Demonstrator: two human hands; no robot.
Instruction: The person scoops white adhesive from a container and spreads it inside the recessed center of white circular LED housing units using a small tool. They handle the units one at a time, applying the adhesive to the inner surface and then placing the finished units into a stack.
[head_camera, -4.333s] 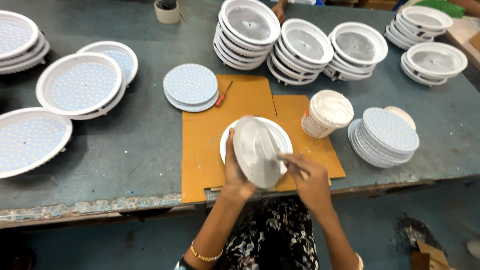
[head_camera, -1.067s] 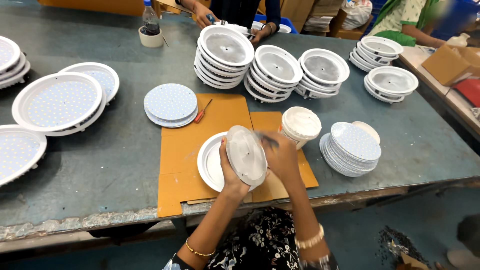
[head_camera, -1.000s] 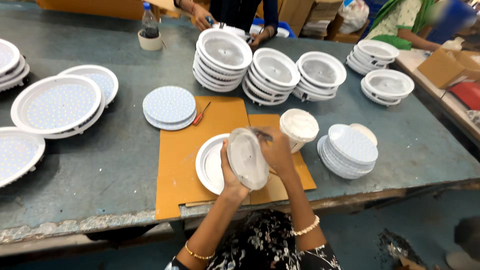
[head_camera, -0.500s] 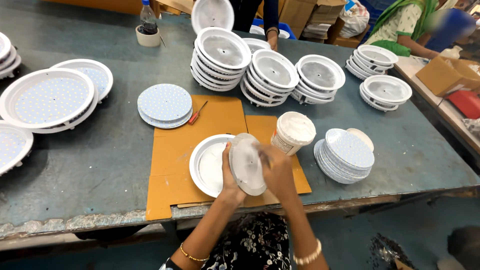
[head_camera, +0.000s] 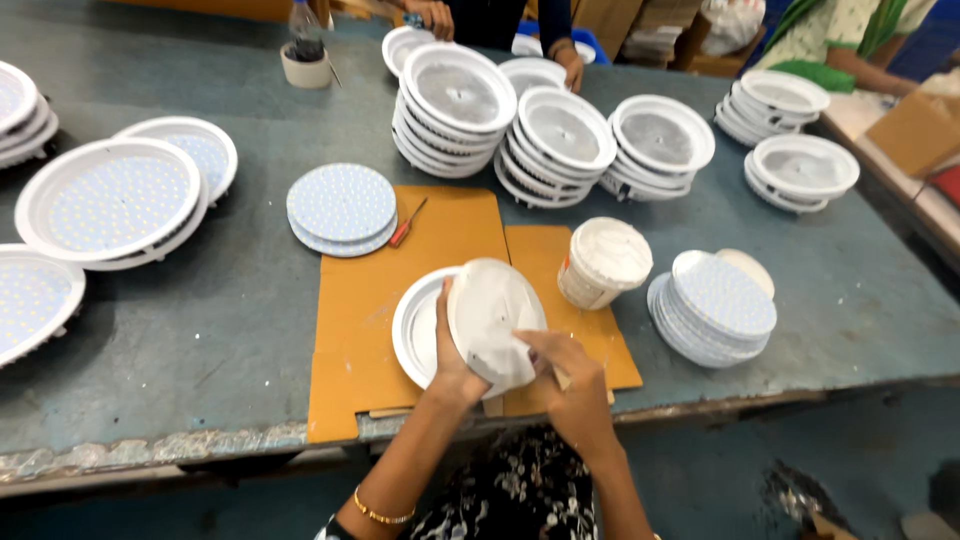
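Observation:
My left hand (head_camera: 455, 352) holds a round white disc (head_camera: 494, 312) tilted up on edge, thumb on its left side. My right hand (head_camera: 572, 385) presses against the disc's lower right face with a small stick-like tool; what the tool is I cannot tell. Right under the disc a white round lamp housing (head_camera: 416, 328) lies on orange cardboard sheets (head_camera: 372, 330). A white tub of paste (head_camera: 603, 262) stands just right of the disc.
Stacks of white housings (head_camera: 455, 105) fill the back of the grey table (head_camera: 180, 360). LED discs are piled at centre (head_camera: 341, 208) and right (head_camera: 715, 305). Assembled lamps (head_camera: 108, 200) lie at left. A red-handled screwdriver (head_camera: 407, 223) rests nearby. Other people work at the far side.
The view has shifted a little, and both hands with the disc sit slightly lower over the housing. My right hand has slid down to the disc's lower right edge.

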